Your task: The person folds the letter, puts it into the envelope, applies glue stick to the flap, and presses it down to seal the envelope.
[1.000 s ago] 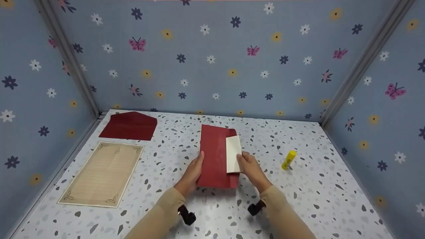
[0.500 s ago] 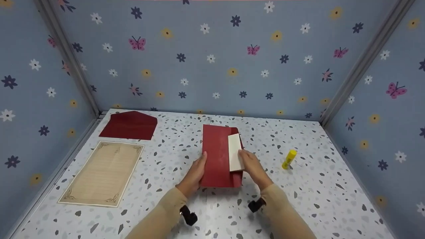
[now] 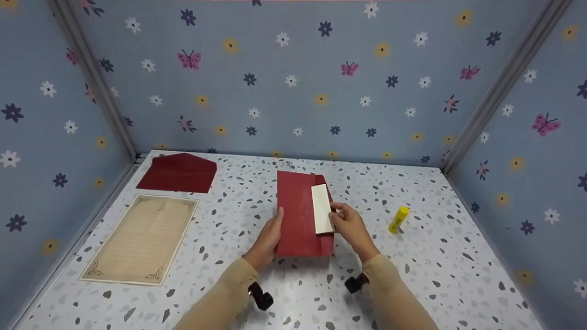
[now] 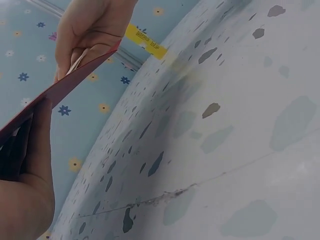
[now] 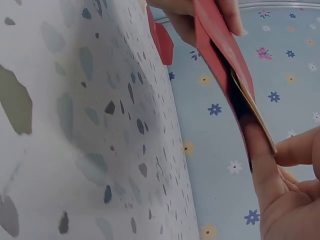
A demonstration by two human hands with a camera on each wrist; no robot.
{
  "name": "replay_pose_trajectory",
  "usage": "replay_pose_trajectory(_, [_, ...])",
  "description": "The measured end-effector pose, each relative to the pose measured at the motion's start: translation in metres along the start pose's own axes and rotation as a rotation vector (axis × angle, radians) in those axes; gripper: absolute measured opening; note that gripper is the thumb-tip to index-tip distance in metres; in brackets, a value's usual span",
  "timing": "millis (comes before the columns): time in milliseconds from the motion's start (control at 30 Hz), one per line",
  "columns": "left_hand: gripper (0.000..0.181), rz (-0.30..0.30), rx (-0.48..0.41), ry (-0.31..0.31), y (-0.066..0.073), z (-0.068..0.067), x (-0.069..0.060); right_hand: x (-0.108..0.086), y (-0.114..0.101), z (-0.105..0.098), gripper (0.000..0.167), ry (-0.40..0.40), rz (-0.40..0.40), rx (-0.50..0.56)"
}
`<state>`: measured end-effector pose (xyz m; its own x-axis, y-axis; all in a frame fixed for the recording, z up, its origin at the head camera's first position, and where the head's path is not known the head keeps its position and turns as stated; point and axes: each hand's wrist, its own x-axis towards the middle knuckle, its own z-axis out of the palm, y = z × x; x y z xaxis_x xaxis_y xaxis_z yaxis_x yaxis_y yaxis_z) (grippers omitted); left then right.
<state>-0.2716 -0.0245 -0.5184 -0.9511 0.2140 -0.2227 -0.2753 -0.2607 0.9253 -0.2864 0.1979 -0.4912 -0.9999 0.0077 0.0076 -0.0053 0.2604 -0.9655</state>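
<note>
My left hand (image 3: 268,236) grips the left edge of a red envelope (image 3: 296,215) held above the table, thumb on the near face. A folded cream paper (image 3: 323,208) lies along the envelope's right side, at its mouth. My right hand (image 3: 351,224) pinches that paper's outer edge with thumb and finger. In the right wrist view, a finger of the right hand (image 5: 290,195) reaches into the opening of the envelope (image 5: 217,40), behind the folded paper (image 5: 252,110). How deep the paper sits inside is hard to tell.
A second, dark red envelope (image 3: 179,174) lies at the back left of the speckled table (image 3: 435,275). In front of it lies a tan bordered letter sheet (image 3: 142,240). A yellow glue stick (image 3: 398,220) stands to the right. Flowered walls (image 3: 298,114) enclose the table.
The envelope shifted slightly right, then back left. My right hand has changed its hold on the folded paper, its index finger now bent at the edge. The paper leans a little more.
</note>
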Motion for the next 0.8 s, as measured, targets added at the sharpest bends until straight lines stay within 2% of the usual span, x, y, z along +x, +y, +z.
replay_pose_trajectory(133, [0.072,0.008,0.013,0.015,0.001,0.000,0.001,-0.001,0.001,0.004,0.037,-0.005,-0.019,0.032])
replay_pose_trajectory(333, [0.072,-0.014,-0.011,0.016,0.003,0.001,0.001,-0.003,0.003,0.009,0.038,0.004,-0.062,0.063])
replay_pose_trajectory(600, [0.082,-0.015,0.079,0.011,0.000,0.001,0.001,-0.005,0.002,0.015,0.035,0.004,-0.123,0.064])
replay_pose_trajectory(800, [0.077,-0.004,0.040,-0.025,0.004,0.004,0.001,-0.005,-0.001,0.013,0.035,0.075,-0.127,0.088])
